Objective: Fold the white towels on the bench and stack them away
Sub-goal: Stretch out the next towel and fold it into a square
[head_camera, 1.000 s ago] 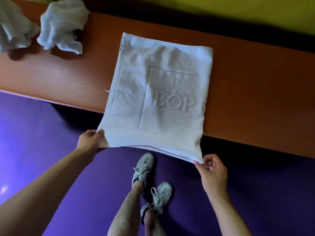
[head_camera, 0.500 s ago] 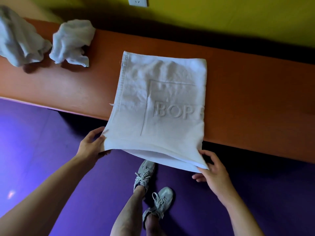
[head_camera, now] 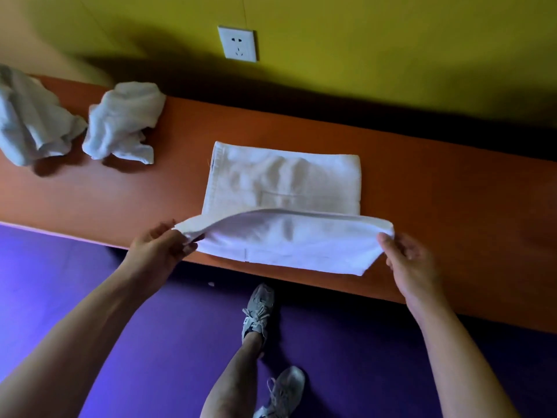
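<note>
A white towel (head_camera: pixel 283 179) lies on the orange bench (head_camera: pixel 437 188), its far half flat. The near half is lifted and curls over towards the far edge. My left hand (head_camera: pixel 156 251) pinches the near left corner of that towel. My right hand (head_camera: pixel 413 263) holds the near right corner between thumb and fingers. Two crumpled white towels lie at the bench's left end: one (head_camera: pixel 123 122) beside another (head_camera: pixel 30 119) at the frame's edge.
A yellow wall with a white socket (head_camera: pixel 237 43) runs behind the bench. Purple floor lies in front, where my legs and grey sneakers (head_camera: pixel 259 309) stand close to the bench's front edge. Bare bench surface stretches to the right of the towel.
Both hands have raised the towel's near edge from below the bench front and carried it up over the bench. The embossed lettering is now covered by the lifted half.
</note>
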A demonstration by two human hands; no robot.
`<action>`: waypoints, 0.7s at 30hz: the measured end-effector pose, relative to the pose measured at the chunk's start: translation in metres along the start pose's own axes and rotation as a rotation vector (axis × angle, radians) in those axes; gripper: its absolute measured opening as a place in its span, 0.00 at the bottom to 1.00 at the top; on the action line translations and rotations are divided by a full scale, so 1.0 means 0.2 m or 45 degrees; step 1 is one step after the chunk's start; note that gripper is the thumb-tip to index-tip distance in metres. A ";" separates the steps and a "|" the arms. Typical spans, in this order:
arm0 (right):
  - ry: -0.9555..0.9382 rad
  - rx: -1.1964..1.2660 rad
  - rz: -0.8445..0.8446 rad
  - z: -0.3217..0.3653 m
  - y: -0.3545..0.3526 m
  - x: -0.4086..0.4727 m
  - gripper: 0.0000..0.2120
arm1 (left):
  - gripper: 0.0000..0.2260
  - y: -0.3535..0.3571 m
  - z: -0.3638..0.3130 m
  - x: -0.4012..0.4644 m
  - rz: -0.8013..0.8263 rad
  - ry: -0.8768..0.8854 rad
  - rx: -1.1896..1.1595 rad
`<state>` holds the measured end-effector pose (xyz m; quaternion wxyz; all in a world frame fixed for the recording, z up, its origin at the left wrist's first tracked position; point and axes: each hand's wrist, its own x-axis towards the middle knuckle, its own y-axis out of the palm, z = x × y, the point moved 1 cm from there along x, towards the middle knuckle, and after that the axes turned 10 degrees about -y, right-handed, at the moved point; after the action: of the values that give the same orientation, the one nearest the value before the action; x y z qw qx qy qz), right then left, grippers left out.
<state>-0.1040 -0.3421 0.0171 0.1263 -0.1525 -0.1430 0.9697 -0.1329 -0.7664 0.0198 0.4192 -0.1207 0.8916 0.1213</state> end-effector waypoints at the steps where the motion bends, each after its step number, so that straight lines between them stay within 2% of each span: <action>1: -0.034 -0.038 -0.036 0.02 0.02 0.07 0.05 | 0.06 0.02 -0.04 0.05 -0.040 0.023 0.060; 2: -0.071 -0.073 -0.059 0.03 0.05 0.15 0.06 | 0.03 0.04 -0.08 0.11 -0.093 0.056 0.145; 4: -0.123 -0.162 -0.090 0.05 0.12 0.29 0.11 | 0.08 0.08 -0.16 0.22 -0.172 0.093 0.299; 11: -0.134 -0.326 -0.263 0.06 0.30 0.74 0.16 | 0.15 0.29 -0.47 0.63 -0.227 -0.069 0.229; 14: -0.101 -0.377 -0.272 0.00 0.37 0.91 0.16 | 0.16 0.38 -0.53 0.79 -0.285 -0.172 0.215; 17: -0.003 -0.490 -0.244 -0.08 0.43 0.99 0.10 | 0.16 0.45 -0.54 0.89 -0.414 -0.212 0.162; 19: 0.068 -0.559 -0.268 -0.10 0.45 0.99 0.14 | 0.12 0.48 -0.52 0.88 -0.536 0.014 0.314; 21: 0.093 -0.629 -0.291 -0.11 0.46 0.97 0.18 | 0.10 0.49 -0.44 0.81 -0.552 0.504 0.821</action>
<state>-0.2933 -0.3662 -0.0823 0.1991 -0.1962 -0.3867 0.8788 -0.3280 -0.7196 -0.0407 0.2722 -0.1889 0.9011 -0.2796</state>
